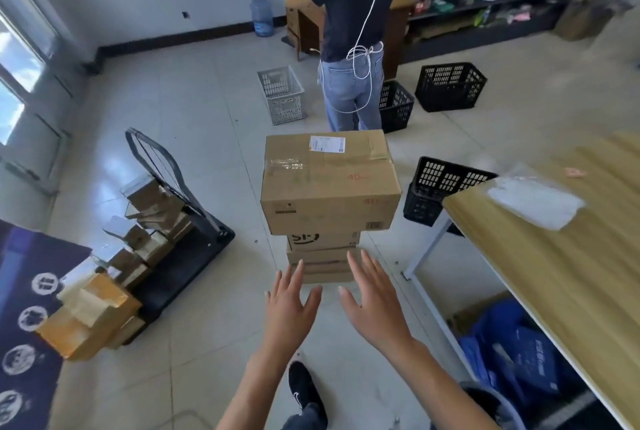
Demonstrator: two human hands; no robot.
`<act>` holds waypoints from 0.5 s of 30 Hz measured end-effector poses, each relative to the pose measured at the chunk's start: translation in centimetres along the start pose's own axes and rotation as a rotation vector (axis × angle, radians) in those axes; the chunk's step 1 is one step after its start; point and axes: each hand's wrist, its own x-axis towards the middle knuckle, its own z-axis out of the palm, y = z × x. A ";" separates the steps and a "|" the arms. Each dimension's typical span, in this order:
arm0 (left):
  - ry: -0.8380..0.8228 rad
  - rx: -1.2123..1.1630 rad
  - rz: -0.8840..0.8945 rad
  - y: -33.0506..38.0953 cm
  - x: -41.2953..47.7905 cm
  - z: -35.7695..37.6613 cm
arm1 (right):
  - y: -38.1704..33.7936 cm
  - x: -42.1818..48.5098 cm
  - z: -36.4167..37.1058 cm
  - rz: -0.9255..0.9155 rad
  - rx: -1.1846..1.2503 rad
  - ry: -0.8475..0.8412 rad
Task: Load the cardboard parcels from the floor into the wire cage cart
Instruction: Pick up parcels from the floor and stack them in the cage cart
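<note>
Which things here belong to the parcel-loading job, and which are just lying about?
Job: stacked cardboard parcels; cart with small boxes; left hand and right hand, both open, empty.
Lying about: black crates; white basket; water bottle; wooden table.

At twelve o'clock from you stands a plain brown top parcel (pixel 329 184) with a white label, clear glossy tape and faint red print; the parcel beneath it (pixel 323 242) is brown with black lettering. At nine o'clock, your cart (pixel 194 239) is black, loaded with tan and yellow-brown boxes (pixel 86 312). The floor (pixel 207 118) is pale grey tile. At three o'clock the table (pixel 561 256) is light wood-grain. Two black lattice crates (pixel 450 87) sit at one o'clock, and a white one (pixel 282 94) at eleven.
</note>
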 end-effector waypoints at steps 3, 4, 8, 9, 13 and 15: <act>-0.007 -0.019 0.006 -0.1 6.7 -1.3 | -0.2 5.6 -0.7 0.025 0.037 0.002; -0.012 -0.009 0.001 -0.1 9.0 -1.9 | -0.3 7.5 -1.0 0.032 0.039 -0.001; -0.004 0.024 -0.025 0.0 17.6 -3.9 | 0.6 14.6 -2.9 0.081 0.065 0.011; -0.002 0.030 -0.036 0.0 19.8 -4.3 | 1.1 16.6 -3.5 0.090 0.063 0.010; -0.004 0.049 -0.111 0.2 28.5 -5.0 | 4.1 25.4 -5.5 0.116 0.066 0.013; -0.011 0.048 -0.193 0.0 32.8 -5.1 | 6.3 30.2 -6.2 0.160 0.078 0.013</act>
